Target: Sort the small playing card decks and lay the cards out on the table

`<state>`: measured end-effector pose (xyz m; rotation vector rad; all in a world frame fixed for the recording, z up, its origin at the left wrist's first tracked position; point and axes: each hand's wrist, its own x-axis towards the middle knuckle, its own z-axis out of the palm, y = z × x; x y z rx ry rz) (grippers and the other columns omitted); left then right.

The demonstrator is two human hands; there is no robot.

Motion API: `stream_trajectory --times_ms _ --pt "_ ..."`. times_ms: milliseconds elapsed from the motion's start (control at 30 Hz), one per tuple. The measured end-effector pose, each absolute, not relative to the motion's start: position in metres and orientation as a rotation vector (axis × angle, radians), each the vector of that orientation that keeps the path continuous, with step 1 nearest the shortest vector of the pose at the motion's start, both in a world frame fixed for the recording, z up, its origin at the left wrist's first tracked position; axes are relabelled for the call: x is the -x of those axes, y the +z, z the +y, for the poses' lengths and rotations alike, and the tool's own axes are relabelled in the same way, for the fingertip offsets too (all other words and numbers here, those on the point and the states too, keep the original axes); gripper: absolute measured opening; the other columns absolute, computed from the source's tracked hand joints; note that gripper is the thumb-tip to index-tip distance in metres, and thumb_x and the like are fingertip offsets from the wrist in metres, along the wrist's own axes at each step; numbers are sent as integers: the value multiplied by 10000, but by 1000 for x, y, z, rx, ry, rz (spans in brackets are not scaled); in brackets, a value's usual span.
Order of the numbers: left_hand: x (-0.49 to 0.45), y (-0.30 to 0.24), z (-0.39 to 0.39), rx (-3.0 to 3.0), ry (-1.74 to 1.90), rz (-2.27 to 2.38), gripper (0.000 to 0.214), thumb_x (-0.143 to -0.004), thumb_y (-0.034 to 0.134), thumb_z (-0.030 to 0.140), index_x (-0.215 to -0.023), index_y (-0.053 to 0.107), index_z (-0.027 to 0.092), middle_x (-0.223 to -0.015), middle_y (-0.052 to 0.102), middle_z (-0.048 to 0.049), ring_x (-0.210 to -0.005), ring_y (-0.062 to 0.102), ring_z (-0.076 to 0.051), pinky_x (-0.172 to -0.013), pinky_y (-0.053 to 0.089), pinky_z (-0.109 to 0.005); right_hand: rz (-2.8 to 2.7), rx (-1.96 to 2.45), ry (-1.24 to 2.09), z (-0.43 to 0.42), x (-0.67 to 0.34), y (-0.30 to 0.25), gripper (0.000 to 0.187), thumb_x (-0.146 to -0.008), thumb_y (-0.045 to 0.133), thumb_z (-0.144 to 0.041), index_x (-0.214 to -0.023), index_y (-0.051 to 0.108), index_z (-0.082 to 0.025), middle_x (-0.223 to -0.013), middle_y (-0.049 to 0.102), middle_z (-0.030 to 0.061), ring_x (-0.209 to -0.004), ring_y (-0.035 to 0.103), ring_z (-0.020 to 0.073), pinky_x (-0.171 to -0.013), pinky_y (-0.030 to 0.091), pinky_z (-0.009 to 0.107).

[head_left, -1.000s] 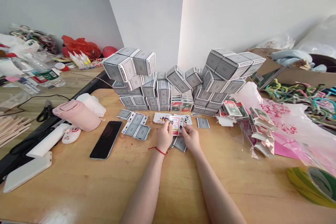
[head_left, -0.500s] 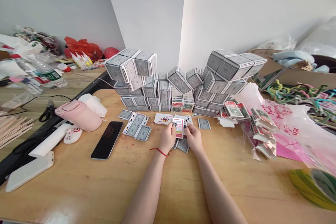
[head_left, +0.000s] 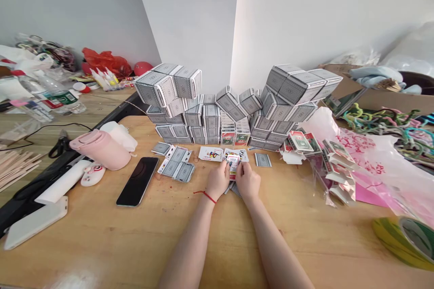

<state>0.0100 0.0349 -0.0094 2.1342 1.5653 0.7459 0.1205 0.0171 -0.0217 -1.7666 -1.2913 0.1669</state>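
Observation:
Both my left hand (head_left: 217,179) and my right hand (head_left: 247,181) pinch a small red-and-white card packet (head_left: 232,167) upright between them, low over the wooden table (head_left: 142,244). A joker playing card (head_left: 210,154) lies face up just beyond my left hand. Another face-up playing card (head_left: 241,155) sits partly behind the packet. Grey-backed cards (head_left: 234,188) lie mostly hidden beneath my wrists. A small fanned group of grey-backed cards (head_left: 176,167) lies to the left. A red string (head_left: 206,197) circles my left wrist.
Tall stacks of grey-patterned card boxes (head_left: 210,117) rise along the table's back. A black phone (head_left: 137,181), a pink flask (head_left: 100,149) and a white power bank (head_left: 35,228) lie left. A pink plastic bag (head_left: 359,153) and a tape roll (head_left: 403,241) lie right.
My hands have closed in toward each other around the packet, which has shifted slightly right and down. The grey-backed cards beneath my hands are now more covered.

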Motion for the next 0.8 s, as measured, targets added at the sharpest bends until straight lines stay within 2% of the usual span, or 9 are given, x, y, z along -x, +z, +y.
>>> stream_trajectory --times_ms 100,200,267,367,467,600,800 --pt "-10 -8 34 -2054 852 1566 274 -873 282 295 -739 486 173 -584 541 -30 -517 489 -131 -470 226 -229 -1199 1662 385 17 -122 -17 290 -774 435 -419 -616 525 -194 -501 511 14 -461 449 125 -451 338 220" --pt "-8 -5 35 -1896 977 1530 294 -870 280 309 -689 467 172 -581 527 -17 -518 468 -115 -482 269 -208 -966 1376 909 19 -125 -12 316 -745 482 -484 -642 540 -190 -533 559 15 -483 505 144 -438 399 236" --pt "-6 -2 37 -1797 1026 1510 299 -864 286 324 -668 452 171 -580 517 -10 -520 457 -108 -485 288 -198 -798 1147 1243 20 -127 -8 299 -721 536 -478 -706 571 -181 -602 614 31 -521 563 164 -456 449 263" --pt "-3 1 38 -1716 1077 1492 287 -853 305 331 -653 435 173 -573 496 0 -524 446 -105 -483 297 -191 -676 907 1540 21 -129 -5 275 -688 621 -416 -795 610 -163 -750 666 68 -635 627 192 -553 510 312" --pt "-2 2 38 -1701 1103 1467 278 -847 317 331 -643 426 176 -556 474 7 -516 433 -102 -478 292 -191 -642 812 1678 20 -131 -4 255 -684 648 -374 -816 622 -157 -822 675 84 -727 639 206 -632 522 335" --pt "-3 1 37 -1711 1077 1472 273 -843 317 328 -635 414 179 -547 478 4 -506 431 -103 -476 288 -197 -654 796 1707 19 -132 -5 272 -675 661 -359 -862 620 -165 -867 675 88 -793 636 217 -661 521 345" --pt "-5 1 36 -1763 1043 1437 286 -847 305 327 -614 387 184 -551 480 0 -510 436 -103 -482 291 -201 -651 833 1642 22 -129 -9 277 -629 696 -364 -803 625 -161 -774 683 79 -764 640 229 -647 518 351"
